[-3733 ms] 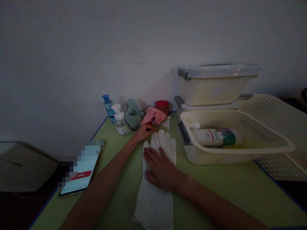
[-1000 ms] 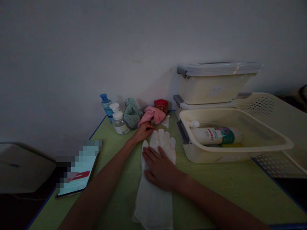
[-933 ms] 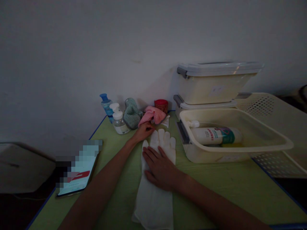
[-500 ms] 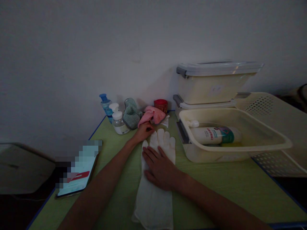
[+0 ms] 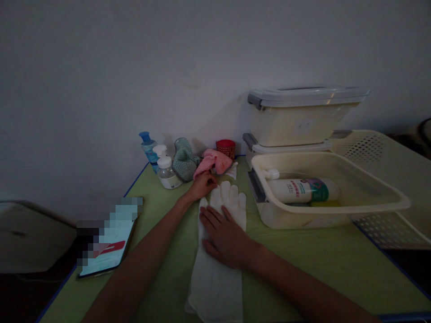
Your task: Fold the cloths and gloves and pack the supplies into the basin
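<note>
A white cloth glove (image 5: 218, 287) lies flat on the table, fingers pointing away from me. Its cuff edge shows a second layer on the left, perhaps another glove beneath. My right hand (image 5: 226, 235) rests palm down over the glove's palm, fingers stretched out. At the tip of one glove finger, my left hand (image 5: 204, 185) is closed in a pinch, its fingertips partly hidden. Just beyond that hand lies a crumpled pink cloth (image 5: 215, 162), with a grey-green cloth (image 5: 184, 160) to its left.
Left of the cloths stand a white-capped pump bottle (image 5: 167, 174) and a blue bottle (image 5: 148, 148). A phone (image 5: 112, 242) lies at the left. On the right, an open cream bin (image 5: 303, 220) holds a white bottle (image 5: 292, 190), before stacked lidded boxes (image 5: 296, 125) and a basket (image 5: 397, 166).
</note>
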Action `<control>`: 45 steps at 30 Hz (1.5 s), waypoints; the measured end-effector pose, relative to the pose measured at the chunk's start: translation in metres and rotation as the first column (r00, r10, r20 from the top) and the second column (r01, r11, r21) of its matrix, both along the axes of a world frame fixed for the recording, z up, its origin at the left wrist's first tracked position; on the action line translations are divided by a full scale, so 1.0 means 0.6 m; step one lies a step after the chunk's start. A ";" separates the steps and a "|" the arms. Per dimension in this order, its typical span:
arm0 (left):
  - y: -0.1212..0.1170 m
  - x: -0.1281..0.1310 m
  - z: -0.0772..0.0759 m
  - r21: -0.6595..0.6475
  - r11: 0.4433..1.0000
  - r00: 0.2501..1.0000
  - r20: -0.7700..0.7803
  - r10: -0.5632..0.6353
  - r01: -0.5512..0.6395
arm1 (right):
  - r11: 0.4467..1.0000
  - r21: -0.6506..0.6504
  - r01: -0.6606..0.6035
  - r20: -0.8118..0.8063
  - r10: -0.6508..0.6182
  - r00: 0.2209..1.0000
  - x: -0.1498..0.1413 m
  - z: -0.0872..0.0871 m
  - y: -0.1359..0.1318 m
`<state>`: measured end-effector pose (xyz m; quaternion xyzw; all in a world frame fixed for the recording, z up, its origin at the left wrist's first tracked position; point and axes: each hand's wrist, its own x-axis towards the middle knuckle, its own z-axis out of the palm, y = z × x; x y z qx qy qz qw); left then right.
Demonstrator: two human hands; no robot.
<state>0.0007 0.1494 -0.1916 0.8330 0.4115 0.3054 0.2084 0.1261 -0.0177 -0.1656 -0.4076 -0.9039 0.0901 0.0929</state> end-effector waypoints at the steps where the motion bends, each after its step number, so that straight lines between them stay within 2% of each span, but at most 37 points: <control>1: 0.000 0.001 0.000 0.000 1.000 1.000 -0.006 0.013 -0.013 | 1.000 0.000 0.000 0.000 0.000 1.000 0.000 -0.001 0.000; 4: 0.000 0.003 0.003 -0.001 0.999 0.999 -0.021 0.045 -0.045 | 1.000 0.002 -0.002 -0.002 0.002 1.000 0.000 -0.002 0.001; 9: -0.005 0.011 0.020 -0.043 0.999 0.999 -0.038 0.032 -0.034 | 1.000 -0.001 -0.005 -0.002 0.005 1.000 0.000 -0.002 0.001; 15: -0.018 0.040 0.026 -0.050 0.997 0.998 -0.011 0.062 -0.062 | 1.000 0.014 -0.002 -0.026 0.002 1.000 -0.001 -0.001 0.000; 22: -0.031 0.053 0.016 0.015 0.995 0.995 -0.009 0.098 -0.098 | 1.000 0.007 0.001 -0.034 0.000 0.999 -0.001 0.002 0.000; 28: -0.037 0.053 0.020 0.141 0.987 0.993 -0.078 0.091 -0.080 | 1.000 -0.010 -0.001 -0.023 0.001 1.000 0.000 0.004 0.000; 37: -0.035 0.055 0.020 0.033 0.993 0.994 0.002 0.113 -0.113 | 1.000 0.008 0.000 -0.029 0.001 1.000 0.000 0.002 0.000; 45: -0.025 0.051 0.010 0.013 0.995 0.995 -0.008 0.096 -0.096 | 1.000 0.005 0.005 -0.015 -0.005 1.000 -0.001 0.003 -0.001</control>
